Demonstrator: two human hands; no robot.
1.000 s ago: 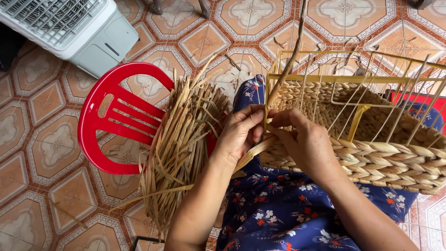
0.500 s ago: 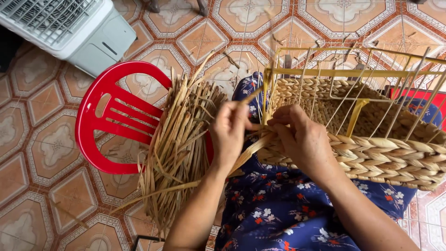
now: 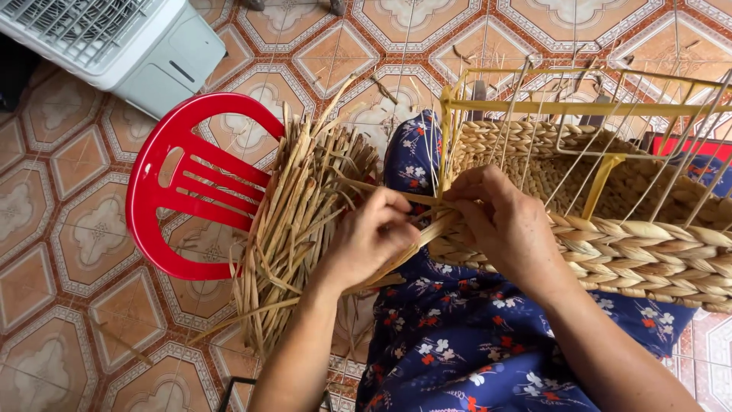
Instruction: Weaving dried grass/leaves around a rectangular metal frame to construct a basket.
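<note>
A half-woven straw basket (image 3: 648,252) on a yellow wire frame (image 3: 534,107) rests on my lap, over a blue floral dress (image 3: 473,343). My left hand (image 3: 374,236) pinches a flat straw strand (image 3: 427,233) at the basket's near corner. My right hand (image 3: 503,221) grips the same strand where it meets the woven wall, fingers curled against the frame's corner wire. Both hands touch at the fingertips.
A bundle of dry straw (image 3: 297,221) lies across a red plastic chair (image 3: 183,191) at my left. A white appliance with a grille (image 3: 107,38) stands at the top left. Patterned floor tiles (image 3: 53,290) surround everything; straw bits lie scattered on them.
Both hands have shifted slightly lower on the basket corner, pulling the strand tighter. The basket and frame have tilted a little toward me.
</note>
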